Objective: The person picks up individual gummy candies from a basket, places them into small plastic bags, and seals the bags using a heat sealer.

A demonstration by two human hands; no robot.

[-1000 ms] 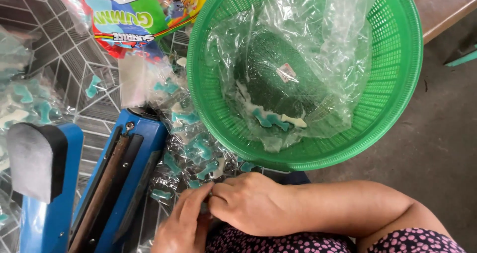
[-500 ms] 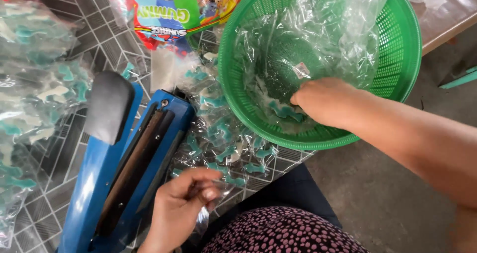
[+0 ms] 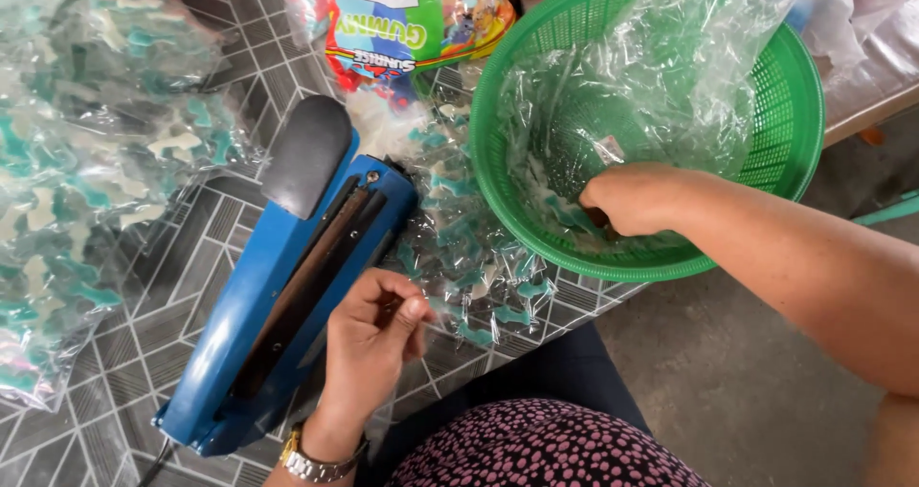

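Note:
My right hand [image 3: 632,198] reaches into the green plastic basket [image 3: 795,114], which is lined with a crumpled clear bag [image 3: 670,56]. Its fingers are closed on teal and white gummy candies [image 3: 565,214] at the bottom. My left hand [image 3: 373,339], with a watch on the wrist, hovers at the near table edge beside the blue heat sealer [image 3: 278,296]. Its thumb and fingers pinch what looks like a small clear bag, which is hard to make out. The sealer's arm is down.
Small sealed packets of candy [image 3: 469,267] lie piled between the sealer and the basket. A large clear bag of packets [image 3: 86,190] fills the left side. A colourful candy package [image 3: 402,18] lies at the back. The basket overhangs the grey patterned tabletop [image 3: 144,334] above the bare floor.
My right hand left my left hand, went into the basket and has pushed deeper to its bottom. My left hand rose towards the sealer. The camera view shifted left.

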